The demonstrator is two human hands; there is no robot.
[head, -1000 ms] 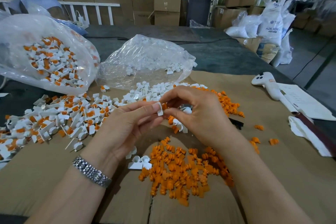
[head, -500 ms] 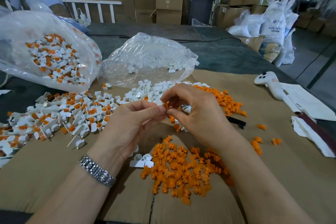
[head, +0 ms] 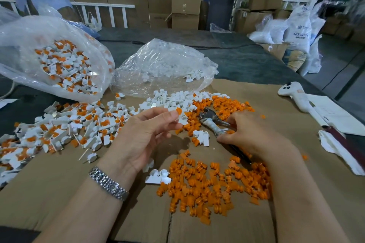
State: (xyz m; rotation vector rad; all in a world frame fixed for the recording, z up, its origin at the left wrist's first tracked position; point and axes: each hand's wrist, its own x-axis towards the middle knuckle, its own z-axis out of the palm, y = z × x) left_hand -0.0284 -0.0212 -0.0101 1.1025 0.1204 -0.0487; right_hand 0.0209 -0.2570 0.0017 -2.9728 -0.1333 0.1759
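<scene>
Our right hand (head: 250, 136) moves off the piece and now curls round the metal pliers (head: 212, 120) on the cardboard (head: 59, 183). Our left hand (head: 146, 138) pinches the white-and-orange clip (head: 181, 117) between thumb and fingertips, just over the loose orange plugs (head: 227, 104).

Orange plugs (head: 213, 185); white clips (head: 169, 102); brown cardboard (head: 49, 183); silver watch (head: 107, 183).

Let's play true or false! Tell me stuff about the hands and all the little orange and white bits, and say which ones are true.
1. The left hand pinches a white piece with an orange plug. True.
2. The right hand holds nothing. False: it grips the metal pliers.
3. A watch sits on the left wrist. True.
4. The loose orange plugs lie in a bowl. False: they lie on the cardboard.
</scene>
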